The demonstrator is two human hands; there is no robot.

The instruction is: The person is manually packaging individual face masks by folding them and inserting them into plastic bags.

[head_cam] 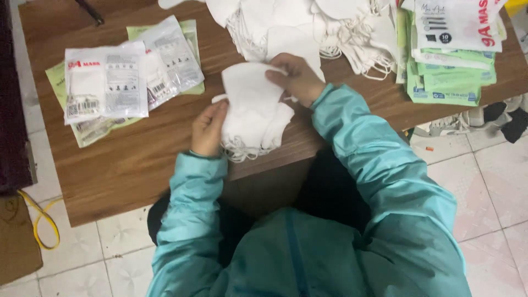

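Left hand (208, 129) curls around the left edge of a small stack of white face masks (254, 110), fingers closed on it, stack resting on the wooden counter (126, 159) right in front of the person. Right hand (297, 78) pinches the top mask at its upper right corner, thumb and fingers closed on the fabric. Ear loops hang loose at the stack's lower edge.

A big loose pile of white masks (308, 27) lies just behind the hands. Clear sealed packets (129, 77) sit to the left, and a stack of green and white packets (451, 55) to the right.

To do it well, likely: keep edges squared, left hand steady as the stop, tuck loops under so none snag.
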